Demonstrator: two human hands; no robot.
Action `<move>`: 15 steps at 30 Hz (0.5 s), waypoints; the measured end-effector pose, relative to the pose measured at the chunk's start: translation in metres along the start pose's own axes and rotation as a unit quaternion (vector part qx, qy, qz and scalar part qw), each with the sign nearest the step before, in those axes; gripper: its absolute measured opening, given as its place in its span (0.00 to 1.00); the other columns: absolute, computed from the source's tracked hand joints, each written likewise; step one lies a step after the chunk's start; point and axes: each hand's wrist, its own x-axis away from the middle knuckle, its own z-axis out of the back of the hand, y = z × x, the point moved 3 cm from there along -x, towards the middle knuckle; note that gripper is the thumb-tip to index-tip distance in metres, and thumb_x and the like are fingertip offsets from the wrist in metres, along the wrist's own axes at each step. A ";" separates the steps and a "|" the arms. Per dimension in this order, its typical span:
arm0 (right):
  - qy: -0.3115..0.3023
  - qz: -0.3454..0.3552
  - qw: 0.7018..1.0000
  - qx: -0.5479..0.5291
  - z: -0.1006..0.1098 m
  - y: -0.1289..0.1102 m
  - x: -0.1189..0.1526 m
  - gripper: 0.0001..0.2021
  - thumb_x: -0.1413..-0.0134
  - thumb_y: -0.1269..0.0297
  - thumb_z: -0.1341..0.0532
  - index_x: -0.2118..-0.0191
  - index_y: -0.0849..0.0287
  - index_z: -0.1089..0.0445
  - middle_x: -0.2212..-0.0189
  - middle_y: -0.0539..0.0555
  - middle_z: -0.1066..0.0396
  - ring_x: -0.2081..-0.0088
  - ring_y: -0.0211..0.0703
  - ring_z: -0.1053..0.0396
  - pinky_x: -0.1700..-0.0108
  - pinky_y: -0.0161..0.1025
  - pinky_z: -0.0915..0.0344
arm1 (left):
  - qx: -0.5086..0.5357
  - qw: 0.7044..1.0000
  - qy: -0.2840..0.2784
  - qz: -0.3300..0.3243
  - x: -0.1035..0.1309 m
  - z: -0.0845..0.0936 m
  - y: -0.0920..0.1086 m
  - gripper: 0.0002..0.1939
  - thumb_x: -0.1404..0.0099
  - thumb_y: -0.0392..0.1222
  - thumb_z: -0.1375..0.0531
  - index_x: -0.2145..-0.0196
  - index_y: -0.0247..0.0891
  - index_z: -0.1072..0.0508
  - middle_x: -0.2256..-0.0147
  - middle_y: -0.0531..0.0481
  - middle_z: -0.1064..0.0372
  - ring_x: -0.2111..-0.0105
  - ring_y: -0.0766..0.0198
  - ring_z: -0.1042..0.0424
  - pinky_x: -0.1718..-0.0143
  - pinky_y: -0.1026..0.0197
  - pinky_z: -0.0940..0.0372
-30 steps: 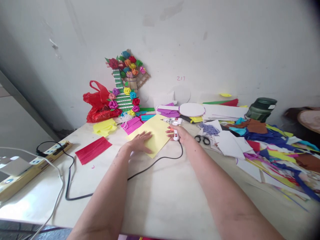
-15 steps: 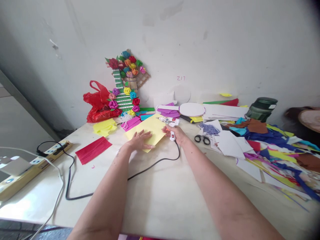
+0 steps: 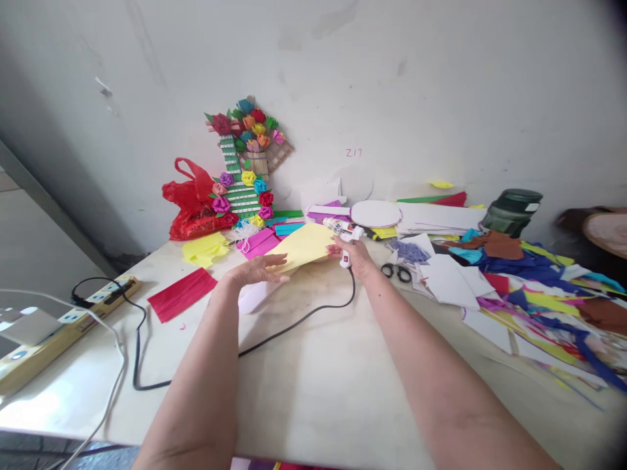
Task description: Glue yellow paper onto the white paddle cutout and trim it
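Note:
In my right hand [image 3: 360, 256] is a white hot glue gun [image 3: 347, 258], gripped by its handle, nozzle pointing left toward the back. My fingertips there reach the right edge of a pale yellow sheet of paper [image 3: 306, 245]. My left hand [image 3: 258, 269] has the sheet's near left edge between fingers and thumb, and this edge is raised off the table. Below that hand, a pale lilac-white piece [image 3: 257, 297] lies on the table, partly covered. The glue gun's black cord [image 3: 304, 318] runs left beneath my left forearm.
Black-handled scissors [image 3: 396, 273] lie right of my right hand, before a heap of paper scraps [image 3: 543, 287]. Red crepe paper [image 3: 182, 294] and a power strip [image 3: 98, 307] are at left. A flower-decorated craft [image 3: 245, 189] and red bag [image 3: 193, 202] stand behind.
The yellow sheet's near edge has been lifted, uncovering the lilac-white piece. My left hand went from flat on the sheet to its edge; the glue gun shifted slightly right.

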 end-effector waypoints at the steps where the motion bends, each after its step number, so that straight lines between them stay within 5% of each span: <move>1: 0.008 0.000 1.000 -0.006 0.002 -0.002 0.000 0.12 0.59 0.63 0.36 0.68 0.64 0.32 0.80 0.54 0.29 0.75 0.41 0.29 0.71 0.37 0.30 | -0.027 1.000 0.014 0.008 0.000 0.001 -0.001 0.37 0.57 0.57 0.39 0.48 0.48 0.37 0.47 0.53 0.40 0.48 0.56 0.41 0.52 0.62 0.46; 5: 0.022 -0.001 1.000 -0.011 0.007 -0.005 -0.002 0.13 0.59 0.60 0.37 0.67 0.63 0.33 0.80 0.53 0.29 0.74 0.42 0.29 0.72 0.37 0.30 | -0.067 0.993 0.092 0.026 -0.005 0.003 -0.005 0.18 0.49 0.56 0.45 0.67 0.44 0.26 0.66 0.53 0.29 0.65 0.60 0.32 0.66 0.64 0.42; 8: 0.032 0.000 0.999 -0.013 0.008 -0.003 -0.003 0.13 0.60 0.60 0.36 0.68 0.63 0.33 0.79 0.54 0.29 0.73 0.42 0.29 0.74 0.36 0.31 | -0.047 0.990 0.130 0.014 -0.011 0.003 -0.006 0.20 0.46 0.59 0.49 0.78 0.39 0.32 0.80 0.54 0.38 0.78 0.66 0.39 0.78 0.64 0.48; 15: 0.082 0.058 0.994 0.053 0.016 -0.003 -0.006 0.19 0.63 0.54 0.36 0.65 0.62 0.32 0.69 0.56 0.27 0.66 0.44 0.29 0.78 0.32 0.34 | 0.002 0.982 0.185 -0.026 -0.027 0.000 -0.003 0.19 0.46 0.57 0.49 0.78 0.38 0.35 0.81 0.55 0.44 0.80 0.68 0.45 0.79 0.65 0.51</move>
